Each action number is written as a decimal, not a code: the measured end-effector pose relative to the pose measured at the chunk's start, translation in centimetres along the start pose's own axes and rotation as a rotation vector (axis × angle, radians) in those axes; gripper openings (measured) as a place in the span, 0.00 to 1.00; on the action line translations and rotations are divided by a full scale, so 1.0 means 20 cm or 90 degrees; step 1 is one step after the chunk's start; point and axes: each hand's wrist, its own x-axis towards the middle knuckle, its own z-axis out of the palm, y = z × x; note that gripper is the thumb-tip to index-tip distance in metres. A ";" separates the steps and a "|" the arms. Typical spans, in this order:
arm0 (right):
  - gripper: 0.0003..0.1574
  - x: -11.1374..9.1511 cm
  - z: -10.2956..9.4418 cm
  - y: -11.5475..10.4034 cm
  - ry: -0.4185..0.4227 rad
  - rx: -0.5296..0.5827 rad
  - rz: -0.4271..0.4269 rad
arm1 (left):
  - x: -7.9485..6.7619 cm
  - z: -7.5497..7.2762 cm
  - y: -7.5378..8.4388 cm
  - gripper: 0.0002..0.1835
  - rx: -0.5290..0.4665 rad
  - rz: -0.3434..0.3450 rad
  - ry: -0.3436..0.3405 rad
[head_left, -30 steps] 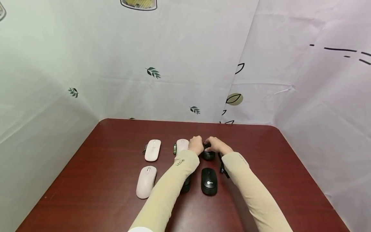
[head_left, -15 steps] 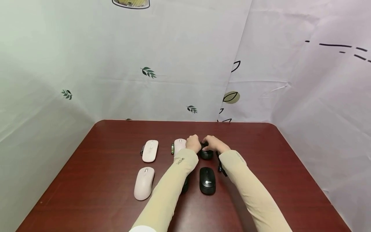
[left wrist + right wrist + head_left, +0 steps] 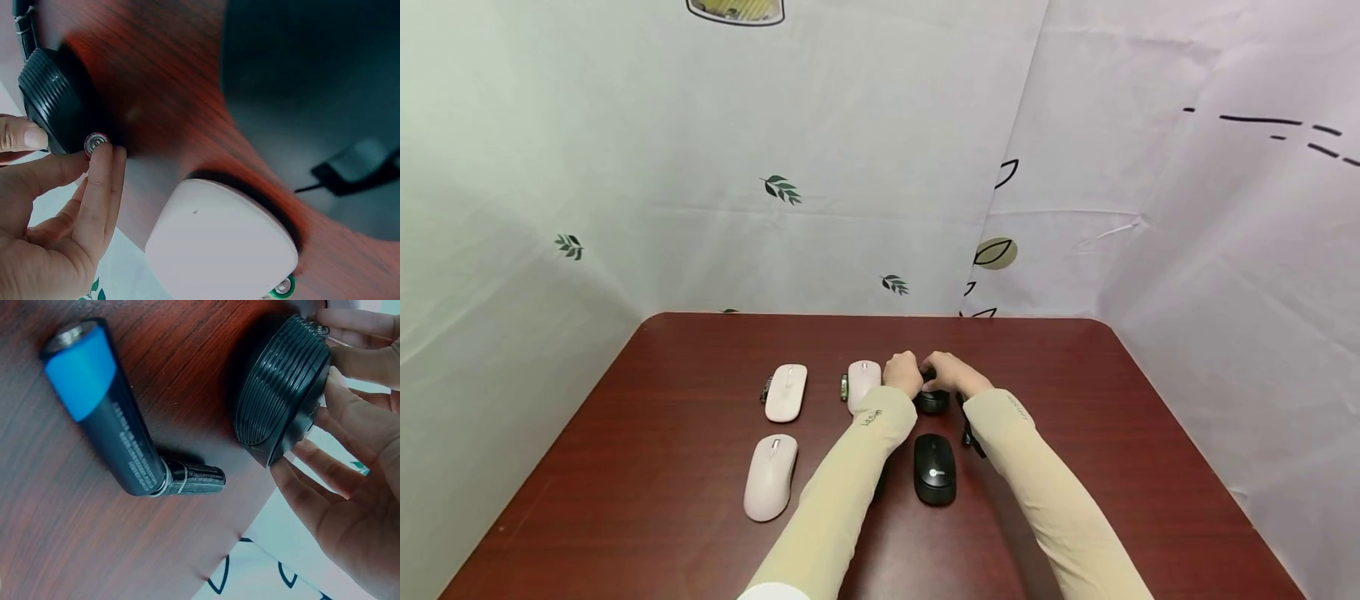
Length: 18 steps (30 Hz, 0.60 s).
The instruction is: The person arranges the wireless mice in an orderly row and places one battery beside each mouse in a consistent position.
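At the back of the table, my right hand (image 3: 953,373) grips a black computer mouse (image 3: 933,402). In the right wrist view, that hand's (image 3: 356,481) fingers press around the ridged end of the mouse (image 3: 284,387), which is tilted up off the table. My left hand (image 3: 902,373) reaches in from the other side. Its fingers pinch a small battery (image 3: 96,143) against the mouse's (image 3: 59,94) edge, with only the battery's round end showing. Whether the battery sits inside the mouse is hidden.
Pale mice (image 3: 786,392) (image 3: 771,477) (image 3: 863,386) stand to the left, batteries (image 3: 844,387) beside some. A black mouse (image 3: 935,469) lies nearer; another dark thing is mostly hidden by the left sleeve. Dark batteries (image 3: 972,437) lie by the right sleeve, one blue-ended (image 3: 103,412). White fabric (image 3: 850,167) hangs behind the table.
Both hands stay at the black mouse with only slight finger shifts. The head view has drifted a little, moving the whole scene slightly left.
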 end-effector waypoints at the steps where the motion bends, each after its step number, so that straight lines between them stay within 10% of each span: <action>1: 0.22 0.00 0.00 0.00 0.000 0.000 0.000 | 0.00 0.00 0.00 0.10 0.000 -0.001 -0.002; 18: 0.24 -0.01 -0.01 -0.02 -0.010 -0.005 0.011 | -0.02 0.00 -0.01 0.12 -0.017 -0.010 -0.036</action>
